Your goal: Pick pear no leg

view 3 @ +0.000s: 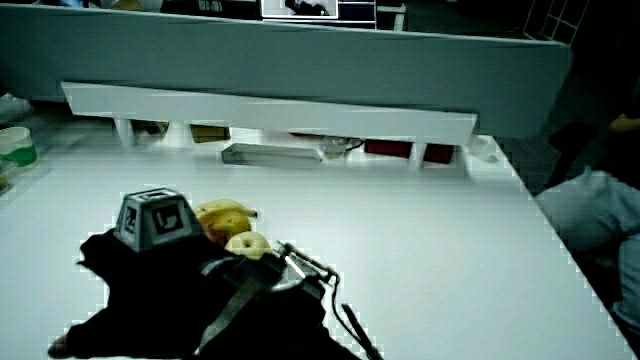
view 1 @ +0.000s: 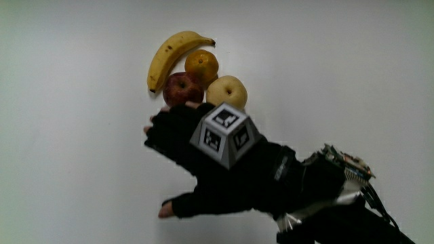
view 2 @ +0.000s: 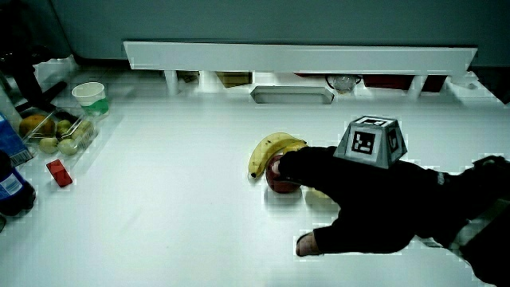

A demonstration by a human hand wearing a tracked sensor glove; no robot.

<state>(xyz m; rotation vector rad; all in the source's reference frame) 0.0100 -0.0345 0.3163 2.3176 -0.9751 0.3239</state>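
A pale yellow pear (view 1: pixel 227 91) lies in a small cluster of fruit, touching a red apple (view 1: pixel 182 88) and an orange (view 1: pixel 201 66), with a banana (view 1: pixel 169 54) curving around them. The gloved hand (view 1: pixel 183 159) hovers just nearer to the person than the fruit, fingers spread and holding nothing. Its fingertips reach the near edge of the apple, beside the pear. In both side views the hand (view 2: pixel 351 199) (view 3: pixel 150 270) hides most of the pear (view 2: pixel 317 194) (view 3: pixel 245 244). The banana (view 2: pixel 267 150) (view 3: pixel 225 212) stays in sight.
In a side view, a clear box of fruit (view 2: pixel 60 131), a cup (view 2: pixel 89 96), a small red object (view 2: pixel 58 171) and a bottle (view 2: pixel 12 179) stand at the table's edge. A grey tray (view 2: pixel 291 94) lies by the low partition (view 2: pixel 299 56).
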